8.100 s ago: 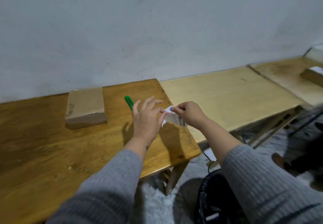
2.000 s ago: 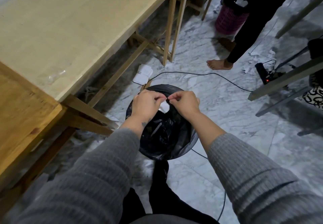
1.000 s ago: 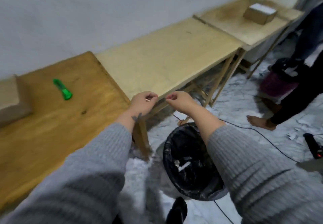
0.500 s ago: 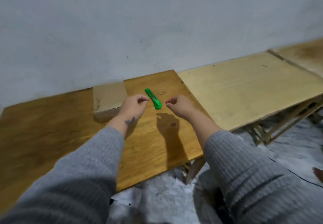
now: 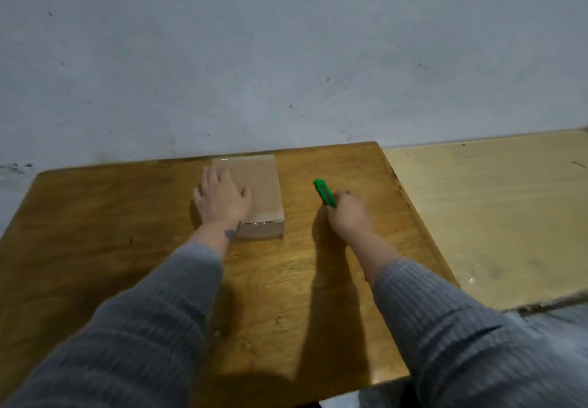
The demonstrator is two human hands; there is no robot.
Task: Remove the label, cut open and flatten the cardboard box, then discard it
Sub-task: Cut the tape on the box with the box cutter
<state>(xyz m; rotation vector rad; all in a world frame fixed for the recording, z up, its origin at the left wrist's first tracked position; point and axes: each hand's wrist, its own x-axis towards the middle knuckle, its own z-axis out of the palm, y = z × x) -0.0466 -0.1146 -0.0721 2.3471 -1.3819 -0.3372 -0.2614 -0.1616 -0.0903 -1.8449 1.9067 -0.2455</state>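
since half a second ago both hands have moved apart: the left hand point(image 5: 222, 201) now lies flat with straight fingers on the closed cardboard box point(image 5: 254, 191), and the right hand point(image 5: 346, 213) has its fingers curled round the near end of the green knife point(image 5: 324, 192). the box sits far on the brown counter point(image 5: 127, 248) near the wall, with the knife just to its right.

Left hand: my left hand point(image 5: 222, 201) rests flat on the cardboard box point(image 5: 257, 191).
Right hand: my right hand point(image 5: 348, 213) grips the green cutter point(image 5: 324, 193).
Worktop: brown worktop point(image 5: 127, 232) carries both.
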